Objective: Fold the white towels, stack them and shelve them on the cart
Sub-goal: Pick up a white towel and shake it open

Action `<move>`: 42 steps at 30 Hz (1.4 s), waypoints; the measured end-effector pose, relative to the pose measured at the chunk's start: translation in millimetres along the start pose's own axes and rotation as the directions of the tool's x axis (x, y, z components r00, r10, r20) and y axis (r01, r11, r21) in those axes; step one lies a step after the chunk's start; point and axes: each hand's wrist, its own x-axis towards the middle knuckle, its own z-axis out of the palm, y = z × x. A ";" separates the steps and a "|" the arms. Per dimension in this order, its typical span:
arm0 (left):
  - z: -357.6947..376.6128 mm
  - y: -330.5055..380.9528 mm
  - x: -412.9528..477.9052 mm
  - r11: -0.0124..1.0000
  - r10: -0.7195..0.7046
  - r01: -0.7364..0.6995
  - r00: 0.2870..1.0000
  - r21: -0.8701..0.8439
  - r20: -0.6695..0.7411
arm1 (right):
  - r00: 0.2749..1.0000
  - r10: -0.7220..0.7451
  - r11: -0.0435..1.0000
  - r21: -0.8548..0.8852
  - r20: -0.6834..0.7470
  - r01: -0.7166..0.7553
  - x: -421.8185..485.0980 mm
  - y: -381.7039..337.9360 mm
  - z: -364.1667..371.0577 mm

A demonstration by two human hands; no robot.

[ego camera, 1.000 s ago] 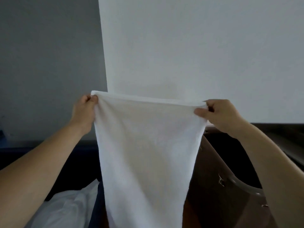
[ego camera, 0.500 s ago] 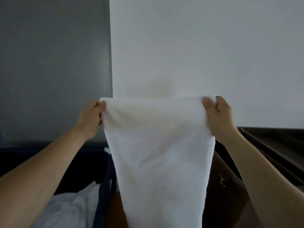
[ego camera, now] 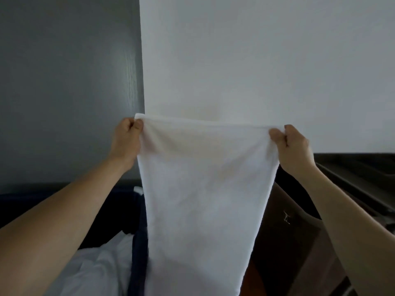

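We have pulled the towel (ego camera: 203, 199) straighter than a second ago, left hand (ego camera: 128, 137) and right hand (ego camera: 292, 146) with fingers (ego camera: 274, 133) clamped on its top corners, so it hangs before us, ready for folding.

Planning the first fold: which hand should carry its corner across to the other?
Probably the left. The left hand and right hand both pinch top corners of the hanging white towel, but the dark cart lies right, so folding rightward ends nearer it.

Towel (ego camera: 203, 199) plain white; wall (ego camera: 267, 60) white; panel (ego camera: 68, 82) grey, wood-grained; cart (ego camera: 295, 242) dark brown.
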 end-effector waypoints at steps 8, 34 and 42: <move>2.4 4.9 0.8 0.987 0.034 -0.027 0.999 0.158 -0.038 | 1.000 0.013 0.973 0.232 -0.008 -0.011 -6.0 -10.7 -8.4; 15.9 46.0 -70.3 0.992 -0.076 0.068 0.994 -0.109 -0.072 | 0.991 -0.013 0.852 0.520 0.136 -0.061 -7.5 47.1 -23.9; -31.8 9.8 -186.3 0.960 -0.213 0.220 0.975 -0.176 0.056 | 0.966 0.056 0.894 0.419 0.252 -0.161 -124.3 77.0 -36.4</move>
